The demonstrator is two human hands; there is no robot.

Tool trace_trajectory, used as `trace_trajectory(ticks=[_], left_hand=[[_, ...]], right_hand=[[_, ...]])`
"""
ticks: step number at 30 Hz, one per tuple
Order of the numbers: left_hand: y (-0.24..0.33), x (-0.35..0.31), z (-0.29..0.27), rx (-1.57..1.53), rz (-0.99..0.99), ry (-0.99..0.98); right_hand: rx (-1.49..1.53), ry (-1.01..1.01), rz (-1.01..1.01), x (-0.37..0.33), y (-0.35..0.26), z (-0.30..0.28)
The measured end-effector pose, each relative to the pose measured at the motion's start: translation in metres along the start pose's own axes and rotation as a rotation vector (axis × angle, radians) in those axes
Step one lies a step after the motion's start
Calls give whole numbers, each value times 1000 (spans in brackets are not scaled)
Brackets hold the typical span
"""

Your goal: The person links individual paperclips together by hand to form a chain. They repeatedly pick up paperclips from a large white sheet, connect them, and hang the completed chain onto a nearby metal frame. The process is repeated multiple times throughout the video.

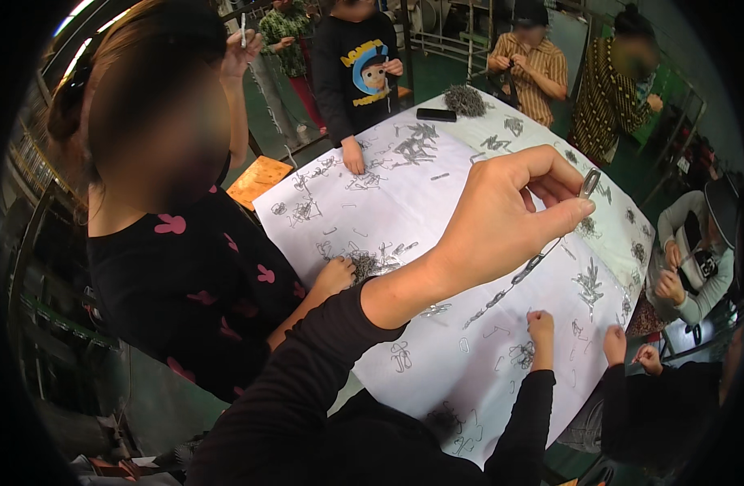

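Raised high over the table, my left hand (501, 202) pinches the end link of a metal chain (527, 270) between thumb and fingertips. The upper link (590, 183) stands up from the pinch. Below the hand the dark elongated links run down toward the white sheet. My right hand (540, 327) is closed low over the table, near a small pile of wire links (522, 354); what its fingers hold is too small to make out. Loose bent wire pieces (495, 330) lie close to it.
A white sheet (437, 202) covers the table, with scattered metal links (416, 144) and a heaped pile (465, 101). A black phone (436, 115) lies at the far side. Several people stand or sit around; a neighbour's hand (336, 275) rests by another pile on the left.
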State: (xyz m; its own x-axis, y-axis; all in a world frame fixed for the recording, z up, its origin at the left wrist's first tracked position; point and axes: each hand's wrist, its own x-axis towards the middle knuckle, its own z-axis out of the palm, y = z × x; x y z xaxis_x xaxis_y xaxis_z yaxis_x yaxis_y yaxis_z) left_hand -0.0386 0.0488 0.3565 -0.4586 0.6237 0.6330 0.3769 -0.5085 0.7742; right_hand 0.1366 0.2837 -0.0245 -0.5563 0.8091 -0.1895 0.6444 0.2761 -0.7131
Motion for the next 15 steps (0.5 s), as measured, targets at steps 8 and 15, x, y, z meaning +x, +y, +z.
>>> trace_trajectory(ticks=[8,15], left_hand=[[13,-8,-4,70,-23,73],[25,-12,-4,149,-3,85]], right_hand=[[922,-89,-557,-130,-301,-152],[997,-170,-809,-167,-363,-166]])
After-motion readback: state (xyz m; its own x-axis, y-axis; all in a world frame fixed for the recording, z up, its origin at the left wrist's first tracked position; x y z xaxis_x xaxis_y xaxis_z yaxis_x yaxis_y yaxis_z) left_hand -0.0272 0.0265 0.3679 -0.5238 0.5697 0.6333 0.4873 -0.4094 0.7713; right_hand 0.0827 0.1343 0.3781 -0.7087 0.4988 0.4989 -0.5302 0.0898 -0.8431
